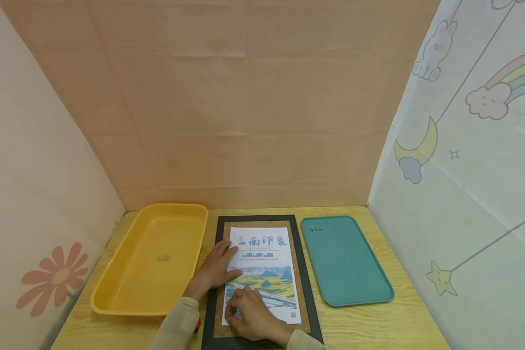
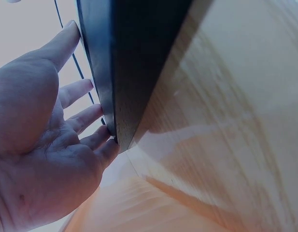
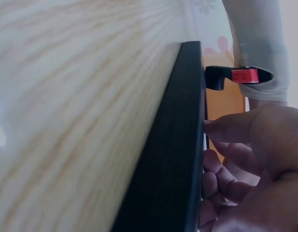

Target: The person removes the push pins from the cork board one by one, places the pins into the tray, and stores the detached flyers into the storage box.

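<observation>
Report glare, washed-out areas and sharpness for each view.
Head: fairly even light; large heading clear on the paper, smallest print unreadable. Left wrist: blown-out white behind the left hand. Right wrist: glare on the tabletop at the picture's left edge.

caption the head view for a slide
A person's left grip and right grip on a poster atop a framed corkboard, between a yellow tray and a teal tray.

There are two trays (image 1: 157,284) (image 1: 350,267), one framed board (image 1: 304,272), one printed sheet (image 1: 262,265) and perhaps three tiny pieces (image 1: 316,230).
</observation>
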`<state>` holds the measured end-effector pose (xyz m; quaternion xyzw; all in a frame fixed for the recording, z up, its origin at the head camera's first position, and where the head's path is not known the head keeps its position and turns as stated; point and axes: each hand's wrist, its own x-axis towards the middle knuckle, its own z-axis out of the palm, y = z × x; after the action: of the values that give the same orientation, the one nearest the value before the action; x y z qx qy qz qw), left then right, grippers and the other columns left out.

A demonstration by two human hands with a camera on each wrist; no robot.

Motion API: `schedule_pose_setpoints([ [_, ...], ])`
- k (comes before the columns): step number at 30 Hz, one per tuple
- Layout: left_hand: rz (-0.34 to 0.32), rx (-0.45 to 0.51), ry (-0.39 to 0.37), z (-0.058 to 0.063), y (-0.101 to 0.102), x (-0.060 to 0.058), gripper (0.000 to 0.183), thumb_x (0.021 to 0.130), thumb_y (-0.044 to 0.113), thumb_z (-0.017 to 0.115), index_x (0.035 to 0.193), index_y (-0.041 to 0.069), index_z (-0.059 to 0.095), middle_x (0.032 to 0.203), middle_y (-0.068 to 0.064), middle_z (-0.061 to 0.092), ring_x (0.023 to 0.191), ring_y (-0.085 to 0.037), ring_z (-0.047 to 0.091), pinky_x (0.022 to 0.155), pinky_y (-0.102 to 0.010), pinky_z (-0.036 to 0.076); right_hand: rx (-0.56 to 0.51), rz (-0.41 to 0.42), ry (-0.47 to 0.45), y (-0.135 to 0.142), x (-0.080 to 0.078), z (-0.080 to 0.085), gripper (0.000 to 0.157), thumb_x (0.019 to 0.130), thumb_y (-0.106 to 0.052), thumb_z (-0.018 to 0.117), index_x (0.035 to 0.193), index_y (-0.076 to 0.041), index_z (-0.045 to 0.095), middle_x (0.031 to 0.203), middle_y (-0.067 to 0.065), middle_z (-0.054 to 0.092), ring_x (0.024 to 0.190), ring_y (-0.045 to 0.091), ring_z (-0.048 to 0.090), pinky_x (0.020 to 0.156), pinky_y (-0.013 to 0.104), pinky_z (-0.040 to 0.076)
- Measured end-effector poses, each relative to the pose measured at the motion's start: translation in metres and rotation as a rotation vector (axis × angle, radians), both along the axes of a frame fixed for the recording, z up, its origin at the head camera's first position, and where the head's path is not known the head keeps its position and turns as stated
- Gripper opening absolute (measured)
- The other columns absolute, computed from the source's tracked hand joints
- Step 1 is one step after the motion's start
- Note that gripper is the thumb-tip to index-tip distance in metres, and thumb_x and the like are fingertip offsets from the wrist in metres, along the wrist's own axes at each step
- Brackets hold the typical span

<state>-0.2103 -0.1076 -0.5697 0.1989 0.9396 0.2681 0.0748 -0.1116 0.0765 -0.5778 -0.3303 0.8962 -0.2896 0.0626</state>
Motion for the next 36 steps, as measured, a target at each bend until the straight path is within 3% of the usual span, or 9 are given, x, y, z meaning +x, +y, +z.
schedule_pose_setpoints([
  [5,0.007,-0.004,-0.007,0.0,0.001,0.001,0.076,0.101,0.032,0.087,0.163,0.001,0.056,0.178,-0.028,0.041,0.167,-0.049,0.035,0.137,-0.068,0.033,-0.07,0.042,-0.053,0.004,-0.006,0.004,0.012,0.1,-0.013,0.082,0.094,-0.023,0.083,0.095,-0.013,0.075,0.094,-0.007,0.059,0.09,0.019,0.049],
  [10,0.002,0.006,-0.006,-0.003,0.0,-0.001,0.076,0.101,0.032,0.087,0.163,0.001,0.056,0.177,-0.028,0.041,0.167,-0.05,0.035,0.137,-0.069,0.033,-0.181,0.048,-0.158,0.013,-0.01,0.008,0.01,0.103,-0.008,0.08,0.097,-0.016,0.082,0.096,-0.009,0.078,0.09,-0.011,0.063,0.084,0.014,0.056],
  [19,-0.017,0.004,0.017,-0.004,-0.002,-0.002,0.077,0.101,0.033,0.087,0.162,0.0,0.055,0.175,-0.03,0.042,0.165,-0.052,0.037,0.134,-0.072,0.035,-0.232,-0.046,-0.288,0.034,-0.012,0.014,0.008,0.107,-0.014,0.078,0.1,-0.016,0.081,0.096,-0.013,0.079,0.082,-0.01,0.065,0.079,0.018,0.055],
  [27,0.01,0.024,0.008,-0.025,-0.004,-0.01,0.08,0.099,0.038,0.088,0.166,0.008,0.054,0.18,-0.024,0.039,0.169,-0.05,0.033,0.136,-0.071,0.033,-0.266,-0.094,-0.276,0.046,-0.015,0.015,0.007,0.107,-0.014,0.078,0.101,-0.014,0.081,0.098,-0.005,0.083,0.084,-0.009,0.067,0.077,0.017,0.057],
  [36,-0.006,0.017,-0.023,-0.004,-0.002,-0.001,0.078,0.101,0.033,0.087,0.164,0.001,0.053,0.178,-0.029,0.038,0.168,-0.052,0.032,0.136,-0.073,0.032,-0.314,-0.12,-0.243,0.064,-0.024,0.016,0.005,0.108,-0.013,0.077,0.103,-0.014,0.08,0.099,0.001,0.083,0.084,-0.004,0.07,0.075,0.019,0.059],
])
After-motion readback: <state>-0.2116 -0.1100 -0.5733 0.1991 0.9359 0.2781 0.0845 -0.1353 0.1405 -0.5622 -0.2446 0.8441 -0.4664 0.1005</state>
